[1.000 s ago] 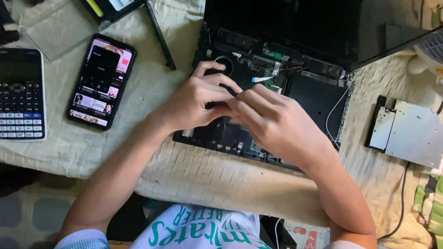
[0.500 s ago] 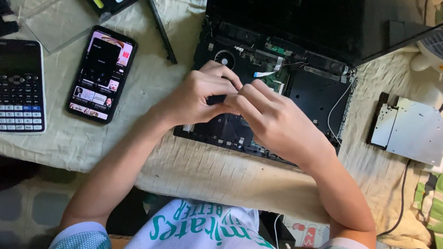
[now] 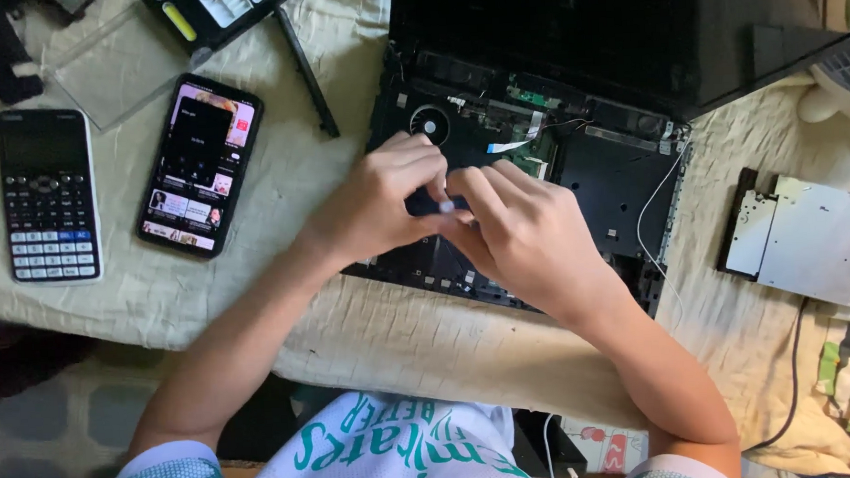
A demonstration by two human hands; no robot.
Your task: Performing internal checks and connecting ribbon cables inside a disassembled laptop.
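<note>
A grey calculator [image 3: 49,195] lies far to the left of the opened laptop [image 3: 536,158], and a black phone [image 3: 201,164] with its screen lit sits between the two. Just above the phone is a clear plastic lid [image 3: 116,66]. At the laptop's open base the person's left hand [image 3: 378,203] and right hand [image 3: 530,234] meet, fingertips pinched together on a small dark part with a pale tip [image 3: 446,207]. Both hands are closed narrowly around it, over the bare chassis just below the round fan [image 3: 430,125]. From where I stand this looks like the fiddly middle of the strip-down, working a small piece between the fingers. The next move seems to call for a steady grip and care about the thin white wire [image 3: 645,201] trailing through the base. To the laptop's right lies a removed silver optical drive [image 3: 807,241].
</note>
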